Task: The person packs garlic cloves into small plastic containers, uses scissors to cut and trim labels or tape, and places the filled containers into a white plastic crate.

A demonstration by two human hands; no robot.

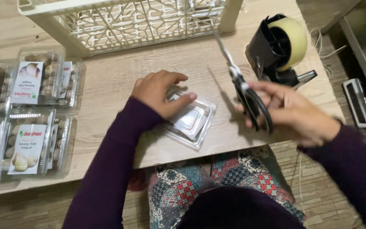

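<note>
Looking from the left side of the frame to the right, here is what could go wrong:

Full boxes: The packed clear boxes (pixel 34 123) with paper labels sit in stacks at the left edge. They look close to the table's front edge. A bump from your elbow could push them off.

Left hand: Your left hand (pixel 159 92) is pressed flat on the empty clear box (pixel 189 121) in the middle of the frame. The fingers are bent over its lid, holding it down, not wrapped around it. The plastic looks slippery, so the box could slide if you press unevenly.

Empty box: Its near corner is close to the table's front edge. A small push could tip it into your lap.

Scissors: Your right hand (pixel 293 112) is closed around the black handles of the scissors (pixel 244 89), just right of the middle. The blades point up toward the white crate (pixel 128 21) at the top. Your hand looks blurry, so I cannot tell if the blades are apart. The sharp tips are near your left fingers, so a quick swing could poke them.

Tape holder: The black tape holder (pixel 278 48) stands at the upper right, just beside your right hand. Its cutting teeth could scratch your knuckles if you reach past it carelessly.
</note>
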